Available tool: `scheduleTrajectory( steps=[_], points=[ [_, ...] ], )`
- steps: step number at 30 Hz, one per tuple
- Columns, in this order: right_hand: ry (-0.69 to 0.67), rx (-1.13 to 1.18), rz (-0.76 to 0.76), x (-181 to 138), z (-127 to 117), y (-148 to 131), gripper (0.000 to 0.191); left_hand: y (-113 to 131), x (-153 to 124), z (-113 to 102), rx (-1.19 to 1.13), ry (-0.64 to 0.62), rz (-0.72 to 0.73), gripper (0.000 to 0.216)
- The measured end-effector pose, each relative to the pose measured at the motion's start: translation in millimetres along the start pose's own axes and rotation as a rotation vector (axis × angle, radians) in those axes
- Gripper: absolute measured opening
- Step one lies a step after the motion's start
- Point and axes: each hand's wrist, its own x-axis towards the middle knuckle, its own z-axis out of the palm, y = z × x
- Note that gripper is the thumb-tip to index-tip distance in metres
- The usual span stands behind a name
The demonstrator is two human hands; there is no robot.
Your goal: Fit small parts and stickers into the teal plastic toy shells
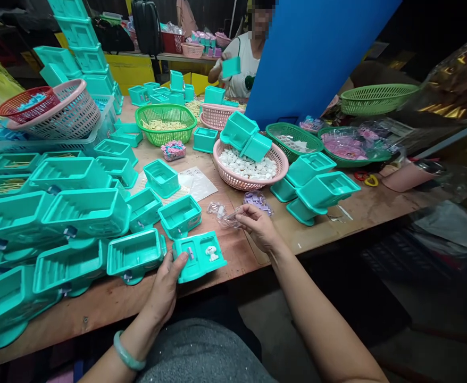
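Observation:
My left hand (165,287) grips a teal plastic box (196,271) by its left side, at the table's front edge. On the box's face are a small white dog figure (211,254) and a small purple piece (190,253). To the right, my right hand (256,226) pinches a thin clear plastic piece (233,217) between thumb and fingers. More clear pieces (216,209) lie just beyond those fingertips. A bag of purple parts (258,201) rests behind the right hand. Another open teal box (180,215) stands directly behind the held one.
Rows of teal boxes (85,210) cover the left side. A pink basket (251,185) of white pieces carries two teal boxes. Stacked teal boxes (317,186) stand at right, near a pink tumbler (411,174). Across the table, a person (239,61) holds a teal part beside a blue panel (317,48).

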Motion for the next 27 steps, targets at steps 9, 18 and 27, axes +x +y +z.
scheduleTrajectory(
  steps=[9, 18, 27],
  points=[
    [0.015, -0.270, -0.060, -39.5, 9.1, 3.7, 0.037, 3.3, -3.7, 8.6, 0.039, -0.032, 0.020, 0.078],
    [0.031, -0.469, -0.062, -56.0, 23.9, 16.0, 0.029, 4.6, -4.0, 18.8, 0.094, -0.056, 0.052, 0.064],
    [0.123, -0.805, -0.211, -63.8, 38.2, 17.5, 0.019, 9.5, -3.6, 23.6, 0.187, -0.063, 0.104, 0.075]
  ],
)
